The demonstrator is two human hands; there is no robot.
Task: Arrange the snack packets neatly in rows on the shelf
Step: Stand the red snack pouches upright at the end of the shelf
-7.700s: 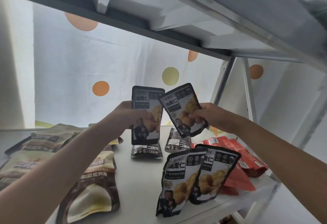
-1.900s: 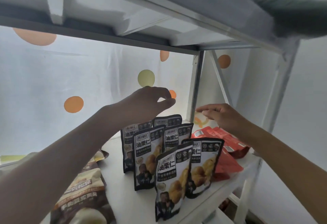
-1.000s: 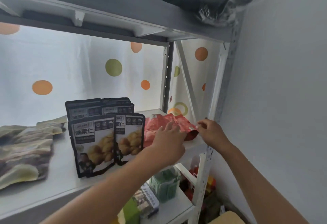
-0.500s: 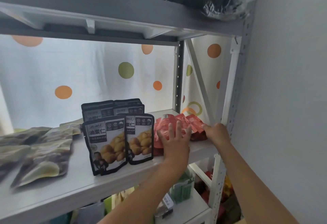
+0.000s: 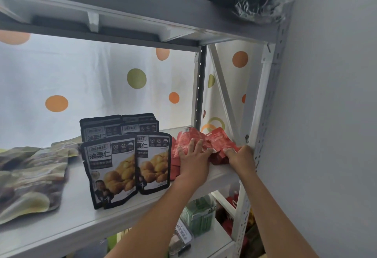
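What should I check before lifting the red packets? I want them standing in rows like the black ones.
1. Left hand on the red packets: ok, fingers spread flat on the pile.
2. Right hand has a grip: cannot tell, its fingers curl at the pile's right edge, contact partly hidden.
3. Black packets stand in rows: ok, upright, two across, more behind.
4. Gap between black and red packets: not ok, the red pile reaches behind the right front black one.
5. Red packets sorted: not ok, they lie crumpled in a heap.
6. Bare shelf for a new row: cannot tell, the hands cover that end.
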